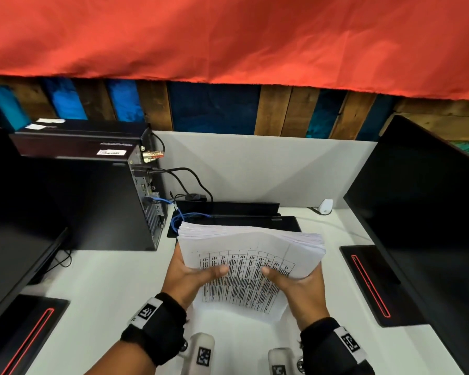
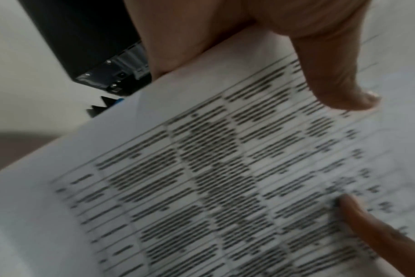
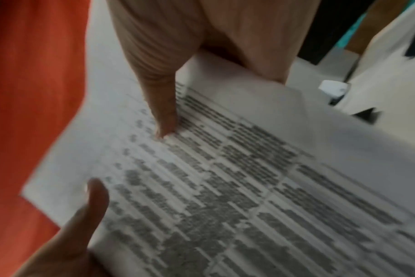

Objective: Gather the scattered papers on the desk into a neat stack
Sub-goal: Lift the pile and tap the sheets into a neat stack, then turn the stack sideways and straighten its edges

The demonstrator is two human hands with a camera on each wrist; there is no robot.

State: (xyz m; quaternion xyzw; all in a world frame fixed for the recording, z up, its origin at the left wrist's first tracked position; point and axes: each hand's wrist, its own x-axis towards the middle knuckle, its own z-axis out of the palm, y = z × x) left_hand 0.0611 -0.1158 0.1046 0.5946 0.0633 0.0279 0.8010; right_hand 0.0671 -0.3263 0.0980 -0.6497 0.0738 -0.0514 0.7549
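A thick stack of white papers [image 1: 244,266], its top sheet printed with a table, is held upright over the white desk [image 1: 106,288] in the head view. My left hand [image 1: 190,274] grips its left side, thumb across the printed face and fingers behind. My right hand [image 1: 295,285] grips the right side the same way. The far top edges of the sheets fan unevenly. In the left wrist view my thumb [image 2: 332,78] presses the printed sheet [image 2: 201,178]. My right thumb [image 3: 159,105] presses the page [image 3: 225,178] in the right wrist view. Fingers behind the stack are hidden.
A black computer tower [image 1: 98,196] with cables stands at the back left. Dark monitors [image 1: 428,212] flank the desk, with black bases [image 1: 368,282] at both sides. A black stand [image 1: 233,220] lies behind the stack, and a small white adapter [image 1: 325,206] sits by the grey partition.
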